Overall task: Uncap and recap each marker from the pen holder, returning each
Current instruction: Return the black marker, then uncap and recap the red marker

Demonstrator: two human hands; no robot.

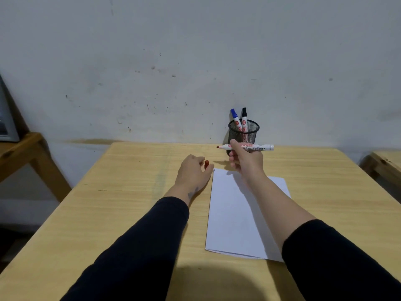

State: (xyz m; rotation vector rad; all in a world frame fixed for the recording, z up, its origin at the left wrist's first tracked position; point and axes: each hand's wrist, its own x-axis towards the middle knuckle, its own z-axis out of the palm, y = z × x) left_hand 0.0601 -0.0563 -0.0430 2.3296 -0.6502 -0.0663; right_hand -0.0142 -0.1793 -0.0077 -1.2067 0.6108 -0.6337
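A black mesh pen holder (249, 130) stands at the table's far edge with a blue-capped marker (235, 117) and a black-capped marker (244, 117) upright in it. My right hand (246, 158) holds an uncapped red marker (265, 147) level in front of the holder, its bare tip pointing left. My left hand (193, 170) rests low over the table to the left, its fingers curled around the red cap (206, 163), which sticks out between thumb and fingers.
A white sheet of paper (234, 213) lies on the wooden table (121, 203) under my right forearm. Another wooden table (19, 153) stands at the left, a third at the right edge. A wall rises right behind the holder.
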